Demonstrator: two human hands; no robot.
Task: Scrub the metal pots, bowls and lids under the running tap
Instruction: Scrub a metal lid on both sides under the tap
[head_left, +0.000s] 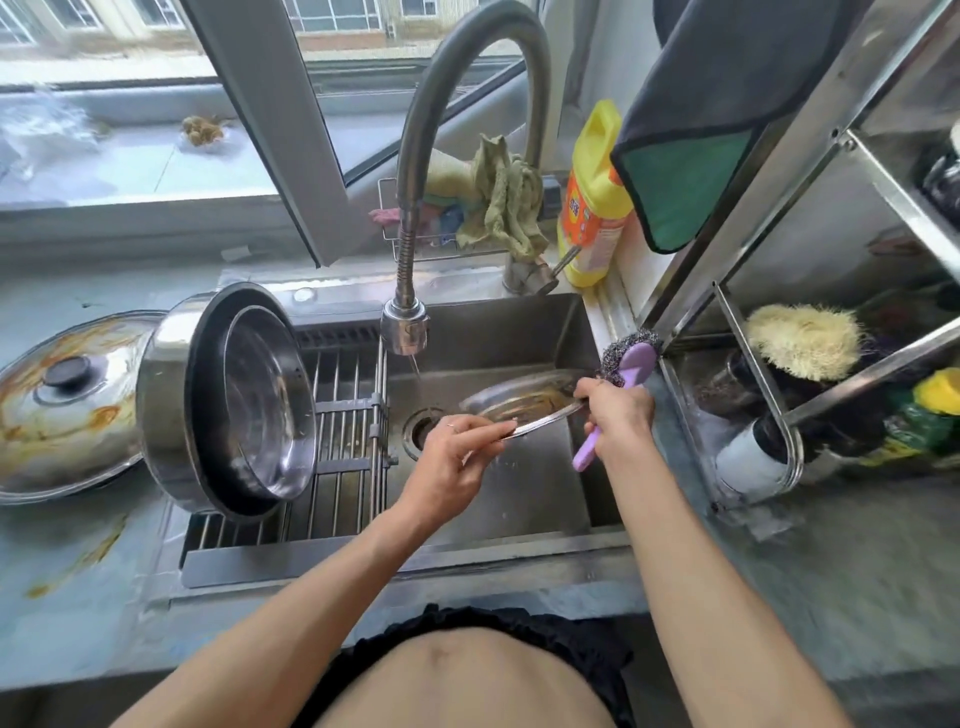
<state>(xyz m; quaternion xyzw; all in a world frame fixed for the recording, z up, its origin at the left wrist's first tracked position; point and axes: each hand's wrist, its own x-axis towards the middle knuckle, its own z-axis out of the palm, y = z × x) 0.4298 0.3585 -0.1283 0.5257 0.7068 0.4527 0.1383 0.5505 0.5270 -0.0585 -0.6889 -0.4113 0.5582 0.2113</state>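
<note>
Over the sink basin (519, 499), you hold 1 shallow metal lid (524, 402) tilted, its greasy inner face up, just right of the drain (423, 428) and below and right of the tap head (405, 327). Your left hand (457, 457) pinches the lid's near rim with thumb and fingertips. Your right hand (615, 410) is curled round the purple handle of 1 steel-wool scrubber (626, 358), whose wire head sticks up beside the basin's right wall; that hand's fingers also touch the lid's right edge. A thin stream falls from the tap (467, 104), landing left of the lid.

Room is tight on the right: the scrubber head sits close to the sink's right rim and the foot of the steel rack (753, 291). The basin floor in front of your hands lies bare and wet. On the left, a slatted drain rack (343, 415) covers that half of the sink, its edge beside the drain.

On that rack, 2 vessels stand on edge, nested: 1 steel pot (166, 395) with 1 steel bowl (270, 395) inside, mouths facing the basin. Left of them, 1 large stained lid (67, 400) with a black knob lies on the counter (78, 597), touching the pot. Behind the tap stand 1 yellow detergent bottle (595, 202) and a wire caddy of rags (498, 197).
</note>
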